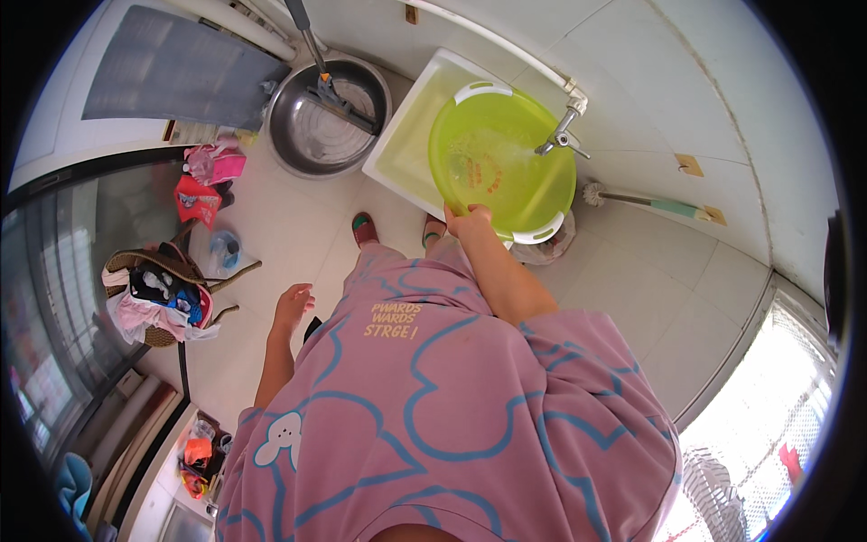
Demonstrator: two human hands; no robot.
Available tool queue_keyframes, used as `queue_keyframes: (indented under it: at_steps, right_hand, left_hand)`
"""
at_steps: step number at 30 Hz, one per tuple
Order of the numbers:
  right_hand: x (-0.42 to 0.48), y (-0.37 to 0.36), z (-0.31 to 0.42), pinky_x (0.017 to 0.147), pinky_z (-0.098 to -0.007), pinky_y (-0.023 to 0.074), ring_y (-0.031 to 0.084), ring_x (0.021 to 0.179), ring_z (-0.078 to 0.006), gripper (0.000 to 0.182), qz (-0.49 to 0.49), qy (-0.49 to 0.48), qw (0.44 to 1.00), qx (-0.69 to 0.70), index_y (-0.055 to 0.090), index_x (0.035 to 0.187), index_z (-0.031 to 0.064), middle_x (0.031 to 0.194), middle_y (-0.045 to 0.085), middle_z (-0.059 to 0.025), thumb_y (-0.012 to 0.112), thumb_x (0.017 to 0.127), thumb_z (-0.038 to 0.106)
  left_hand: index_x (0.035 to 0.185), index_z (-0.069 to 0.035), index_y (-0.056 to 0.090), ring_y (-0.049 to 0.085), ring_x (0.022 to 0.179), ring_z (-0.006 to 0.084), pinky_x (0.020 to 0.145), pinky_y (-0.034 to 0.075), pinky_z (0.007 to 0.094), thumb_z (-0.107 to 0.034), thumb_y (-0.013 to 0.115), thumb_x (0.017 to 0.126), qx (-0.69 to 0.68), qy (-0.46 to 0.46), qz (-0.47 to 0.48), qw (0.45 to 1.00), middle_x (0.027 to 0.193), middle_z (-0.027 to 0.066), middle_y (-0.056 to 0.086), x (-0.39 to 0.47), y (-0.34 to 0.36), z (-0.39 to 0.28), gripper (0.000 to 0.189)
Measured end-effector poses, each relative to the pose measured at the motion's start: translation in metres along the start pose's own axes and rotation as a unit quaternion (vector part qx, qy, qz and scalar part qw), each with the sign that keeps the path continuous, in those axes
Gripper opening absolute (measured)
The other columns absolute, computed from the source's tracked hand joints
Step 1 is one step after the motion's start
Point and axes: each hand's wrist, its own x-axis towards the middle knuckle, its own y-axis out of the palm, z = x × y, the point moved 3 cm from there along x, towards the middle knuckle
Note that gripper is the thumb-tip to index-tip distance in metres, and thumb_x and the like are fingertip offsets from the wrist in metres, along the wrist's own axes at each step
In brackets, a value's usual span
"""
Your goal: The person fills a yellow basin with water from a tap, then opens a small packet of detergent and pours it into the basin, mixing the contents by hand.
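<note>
Water runs from a metal wall tap [561, 139] into a green plastic basin [535, 193] with white handles. The basin leans over the right part of a white rectangular sink [399, 146]. My right hand [469, 218] grips the near rim of this basin. Orange-red marks show on its bottom through the water. My left hand [295, 305] hangs beside my body, holding nothing, its fingers loosely curled and apart.
Left of the sink lies a round steel basin [278, 146] with a squeegee-type mop head [345, 112] inside. A wicker chair [159, 337] piled with clothes stands at left. A toilet brush [637, 200] hangs on the right wall. A plastic bag [559, 247] sits below the green basin.
</note>
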Motion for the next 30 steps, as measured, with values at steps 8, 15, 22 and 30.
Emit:
queue_keyframes:
  at_steps: [8,15,22,30]
  right_hand:
    - [0.002,0.0,-0.003,0.089,-0.0476,0.046,0.05,0.108,-0.0339,0.038,-0.001,-0.007,1.0,-0.02,0.04,0.121,0.0014,0.127,0.043,-0.0159,0.037,0.084,0.012]
    - [0.004,-0.001,-0.001,0.09,-0.0477,0.0452,0.048,0.109,-0.0346,0.039,0.007,-0.008,1.0,0.004,0.039,0.121,0.0,0.128,0.042,-0.0166,0.037,0.083,0.01]
    - [0.002,-0.002,-0.002,0.087,-0.0472,0.0474,0.046,0.107,-0.0349,0.038,0.011,-0.002,1.0,-0.004,0.038,0.119,0.0031,0.126,0.039,-0.0167,0.041,0.083,0.014]
    - [-0.006,0.0,-0.004,0.09,-0.0501,0.0455,0.048,0.109,-0.0362,0.038,0.005,-0.002,1.0,0.005,0.038,0.121,0.0006,0.127,0.041,-0.0171,0.038,0.084,0.01]
  left_hand:
    - [0.11,-0.006,0.056,0.058,0.074,0.0148,0.067,0.046,0.0265,-0.02,0.047,0.088,0.0,0.003,0.004,1.0,0.085,0.0083,0.061,0.005,0.002,-0.004,0.028]
    - [0.11,-0.005,0.056,0.058,0.073,0.0149,0.067,0.046,0.0263,-0.019,0.048,0.088,0.014,0.021,0.015,1.0,0.084,0.0088,0.061,0.008,0.006,-0.016,0.028]
    - [0.11,-0.004,0.056,0.058,0.073,0.0151,0.068,0.046,0.0261,-0.018,0.048,0.087,0.013,0.028,0.019,0.999,0.083,0.0086,0.061,0.011,0.007,-0.016,0.028]
    - [0.109,-0.003,0.056,0.057,0.072,0.0149,0.068,0.046,0.0263,-0.017,0.048,0.087,0.005,0.016,0.015,1.0,0.082,0.0082,0.06,0.006,0.007,-0.008,0.027]
